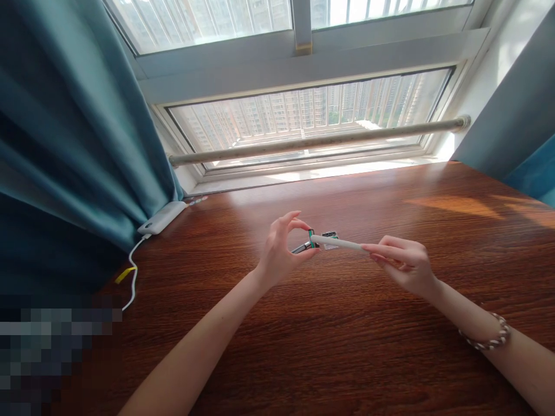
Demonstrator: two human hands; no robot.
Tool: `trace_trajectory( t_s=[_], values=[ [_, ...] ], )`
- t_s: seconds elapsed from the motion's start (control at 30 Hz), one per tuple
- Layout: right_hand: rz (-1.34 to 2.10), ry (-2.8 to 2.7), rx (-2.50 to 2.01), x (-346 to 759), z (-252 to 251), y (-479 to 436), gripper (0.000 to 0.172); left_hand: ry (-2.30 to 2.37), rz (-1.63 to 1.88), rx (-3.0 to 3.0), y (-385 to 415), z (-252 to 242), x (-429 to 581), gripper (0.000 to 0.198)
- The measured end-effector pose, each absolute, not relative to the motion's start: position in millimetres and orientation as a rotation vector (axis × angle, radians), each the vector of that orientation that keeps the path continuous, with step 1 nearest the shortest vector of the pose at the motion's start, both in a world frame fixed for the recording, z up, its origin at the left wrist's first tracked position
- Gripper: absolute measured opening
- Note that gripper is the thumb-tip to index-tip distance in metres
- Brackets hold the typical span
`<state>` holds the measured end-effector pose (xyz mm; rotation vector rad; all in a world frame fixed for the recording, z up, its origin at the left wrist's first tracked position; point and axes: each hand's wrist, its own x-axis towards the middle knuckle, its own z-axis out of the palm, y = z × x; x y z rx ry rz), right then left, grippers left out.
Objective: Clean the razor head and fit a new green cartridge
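My left hand point(281, 245) pinches a small black-and-teal razor cartridge point(311, 238) on edge between thumb and fingertip. A slim white stick point(340, 242) lies across the gap between my hands. Its far end meets the cartridge, and the exact contact is too small to make out. The stick's near end is gripped by the closed fingers of my right hand point(403, 263). Behind my left thumb shows a silver-and-black razor handle point(300, 248), partly hidden. Beyond the stick, a small clear pack with dark and teal parts point(330, 235) rests on the table.
The brown wood-grain table point(277, 346) reaches to the window sill. A white power strip point(162, 218) with a white cable point(133, 277) and yellow tag point(125, 275) is at the left, beside a blue curtain point(87, 115). A metal rail point(321, 141) crosses the window.
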<state>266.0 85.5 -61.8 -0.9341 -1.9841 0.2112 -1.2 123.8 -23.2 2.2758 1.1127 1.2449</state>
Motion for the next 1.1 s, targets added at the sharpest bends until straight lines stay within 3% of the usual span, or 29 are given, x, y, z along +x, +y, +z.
trace_trajectory(
  t_s=[1.1],
  values=[
    [0.163,-1.906,-0.974,264.4,-58.6,82.9,0.033,1.033,1.323,2.429,124.1,-24.6,-0.7,0.072]
  ],
)
